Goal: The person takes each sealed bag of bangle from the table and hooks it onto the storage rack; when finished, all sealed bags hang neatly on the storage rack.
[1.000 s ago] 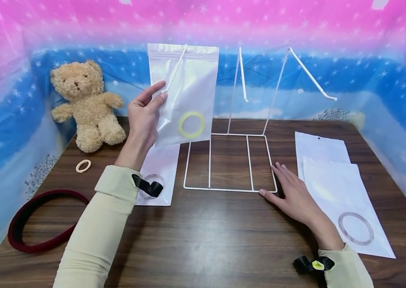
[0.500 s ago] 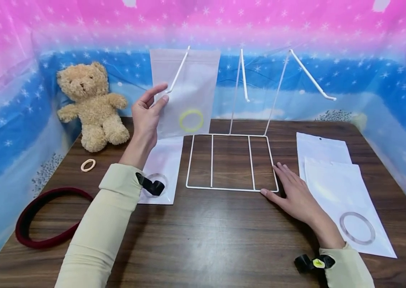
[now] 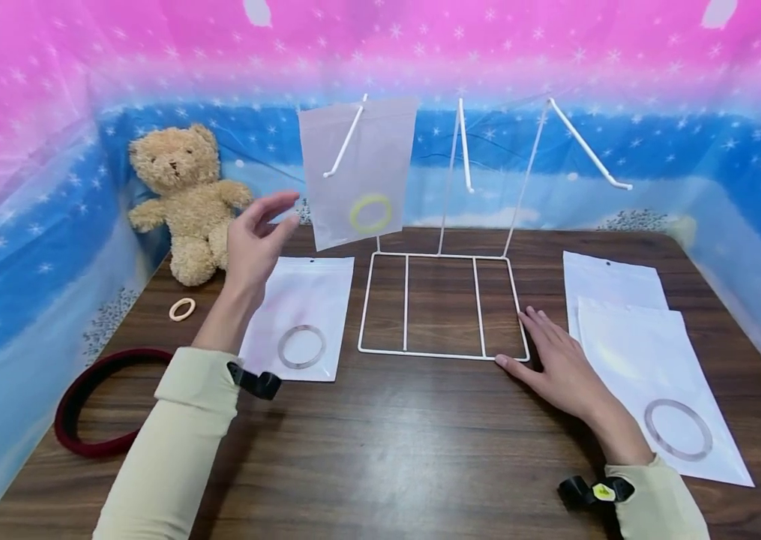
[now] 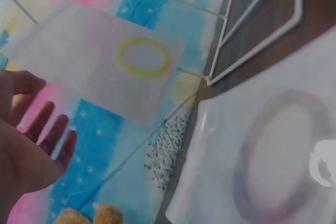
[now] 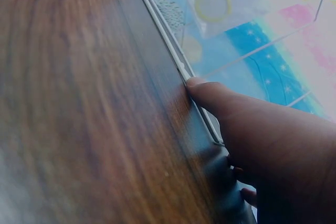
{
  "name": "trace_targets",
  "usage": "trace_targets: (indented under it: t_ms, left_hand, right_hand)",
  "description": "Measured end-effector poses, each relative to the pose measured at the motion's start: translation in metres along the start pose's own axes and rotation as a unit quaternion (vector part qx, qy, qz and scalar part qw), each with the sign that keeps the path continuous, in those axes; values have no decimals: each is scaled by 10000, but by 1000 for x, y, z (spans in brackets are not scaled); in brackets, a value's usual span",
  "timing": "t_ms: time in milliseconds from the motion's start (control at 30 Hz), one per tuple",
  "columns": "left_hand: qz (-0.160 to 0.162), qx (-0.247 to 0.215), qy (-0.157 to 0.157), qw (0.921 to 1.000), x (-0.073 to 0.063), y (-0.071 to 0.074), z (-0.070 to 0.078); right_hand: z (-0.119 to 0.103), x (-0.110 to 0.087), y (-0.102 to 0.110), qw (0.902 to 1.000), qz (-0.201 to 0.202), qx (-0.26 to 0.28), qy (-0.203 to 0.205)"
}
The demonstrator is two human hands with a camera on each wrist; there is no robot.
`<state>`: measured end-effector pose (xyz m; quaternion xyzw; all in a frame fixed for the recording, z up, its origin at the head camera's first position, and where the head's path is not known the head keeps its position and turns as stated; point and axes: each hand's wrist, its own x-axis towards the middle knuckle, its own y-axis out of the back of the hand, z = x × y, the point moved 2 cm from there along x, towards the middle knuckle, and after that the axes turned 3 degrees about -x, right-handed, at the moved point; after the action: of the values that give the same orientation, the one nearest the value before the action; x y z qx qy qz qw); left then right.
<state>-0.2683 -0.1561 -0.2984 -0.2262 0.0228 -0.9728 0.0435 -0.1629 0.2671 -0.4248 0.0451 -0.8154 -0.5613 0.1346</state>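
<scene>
A white zip pouch [image 3: 333, 217] with a yellow ring showing near its bottom hangs, slightly turned, from the left hook of a white wire display rack [image 3: 427, 353]. Just left of the pouch, my left hand [image 3: 255, 244] is in the air with fingers loosely bent and nothing held. The left wrist view shows a gap between this hand [image 4: 31, 150] and the hanging pouch [image 4: 94, 72]. My right hand [image 3: 565, 367] rests at the front right corner of the rack's base, its thumb on the front wire and its fingers along the side.
Below the left hand lies another white pouch [image 3: 265, 315] with a greyish ring. Two more overlapping pouches [image 3: 630, 360] lie at the right. A teddy bear [image 3: 181, 195], a small beige ring [image 3: 181, 310] and a dark red headband [image 3: 73, 409] are on the left. Two other hooks stick forward.
My left hand has let go at the left hook's tip and moved left and down. The pouch now hangs by itself, swung a little. My right hand stays at the rack's corner.
</scene>
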Motion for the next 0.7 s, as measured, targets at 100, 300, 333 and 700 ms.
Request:
trace_targets:
  t_ms: [100, 300, 333, 700]
  left_hand:
    - [-64, 658, 249, 9975, -21, 13, -6]
    - [-245, 2019, 1013, 9738, -61, 33, -26]
    - [-293, 2308, 1158, 9656, -66, 35, -30]
    - [-322, 4118, 2274, 8819, -83, 47, -44]
  right_hand:
    - [1, 1, 0, 10000, -13, -20, 15]
    - [2, 0, 1, 10000, -45, 3, -9]
    - [2, -1, 1, 10000, -51, 10, -27]
    - [0, 0, -3, 10000, -85, 16, -19]
